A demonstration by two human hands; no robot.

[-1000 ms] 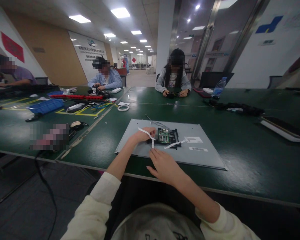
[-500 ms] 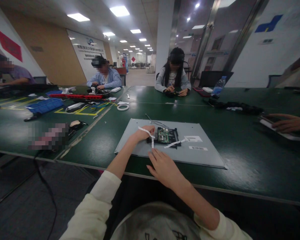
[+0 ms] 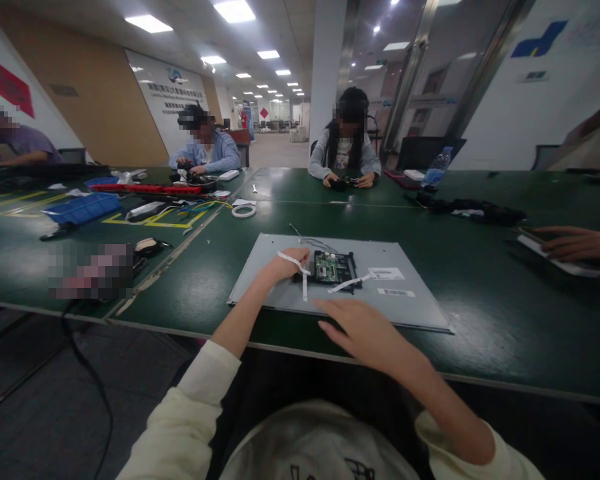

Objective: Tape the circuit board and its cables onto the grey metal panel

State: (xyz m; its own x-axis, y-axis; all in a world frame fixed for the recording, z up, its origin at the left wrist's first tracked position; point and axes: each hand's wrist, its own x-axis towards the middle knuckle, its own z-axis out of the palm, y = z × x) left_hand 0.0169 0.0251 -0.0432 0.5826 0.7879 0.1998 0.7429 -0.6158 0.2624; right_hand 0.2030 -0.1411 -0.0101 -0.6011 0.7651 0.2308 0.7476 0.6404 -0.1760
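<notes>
Left hand (image 3: 281, 266) pinching a white ribbon cable (image 3: 298, 268) beside the circuit board (image 3: 333, 267); right hand (image 3: 367, 331) hovering flat and holding nothing.

The left grip is closing around the ribbon cable, which is draping over the knuckles and hanging down toward the grey panel (image 3: 410, 308); how tightly the fingers are pinching it is hard to tell at this size. The cable is lying just left of the circuit board, which is sitting in a black frame near the middle of the panel, with a second white strip (image 3: 350, 285) trailing off its near right corner. The right grip is lying open, fingers spread, over the panel's near edge, apart from the board. The panel is resting flat on the green desk (image 3: 505, 320). Across the desk a seated person (image 3: 345, 147) is handling a small dark object, and another person's hand (image 3: 573, 244) is resting at the far right.
</notes>
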